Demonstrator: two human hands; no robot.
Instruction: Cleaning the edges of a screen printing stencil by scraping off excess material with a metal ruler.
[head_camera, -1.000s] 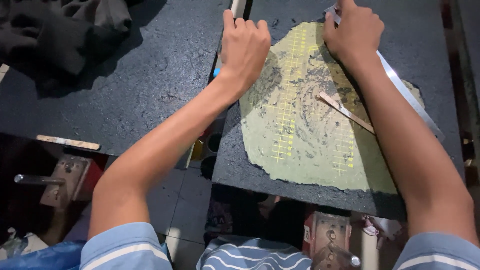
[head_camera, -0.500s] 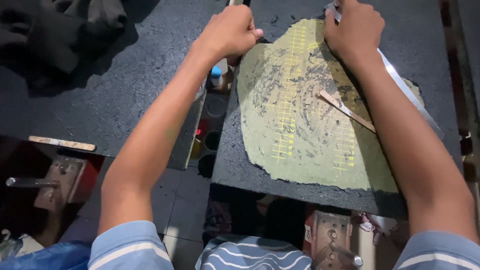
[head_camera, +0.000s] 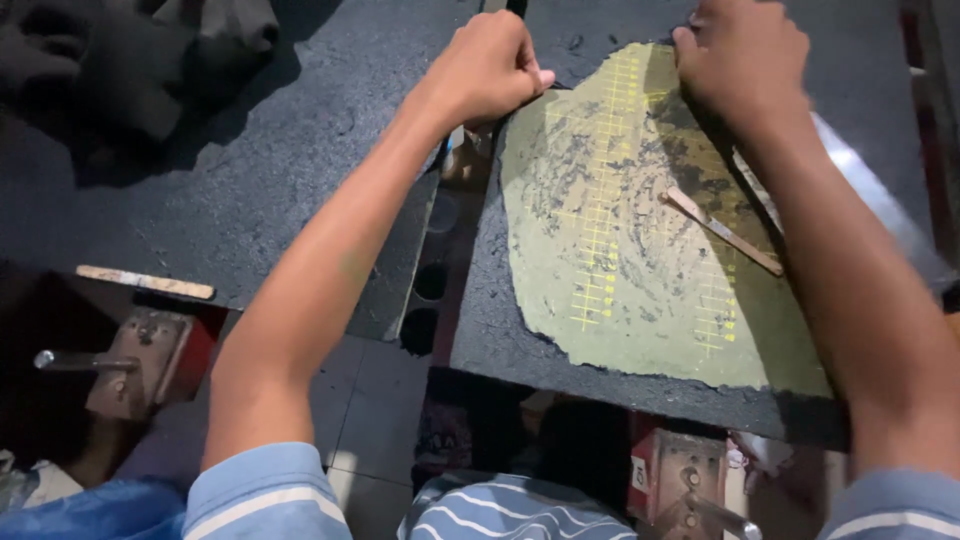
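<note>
A rough black slab (head_camera: 520, 340) fills the centre and right, covered by a worn, ragged-edged olive mat (head_camera: 640, 250) (yellow grid lines are printed on it). The left hand (head_camera: 487, 68) is curled at the slab's upper edge; what it grips cannot be told. The right hand (head_camera: 742, 52) is pressed fingers-down on the mat's top. A thin wooden stick (head_camera: 722, 231) lies on the mat, right of centre

i see a dark, gritty work table (head_camera: 250, 200) filling the upper left, with heaped dark cloth (head_camera: 120, 60) at its far corner. below its edge, pale floor tiles (head_camera: 365, 420) show. a metal clamp fixture (head_camera: 140, 365) sits low left. the light is dim, brighter at right.
</note>
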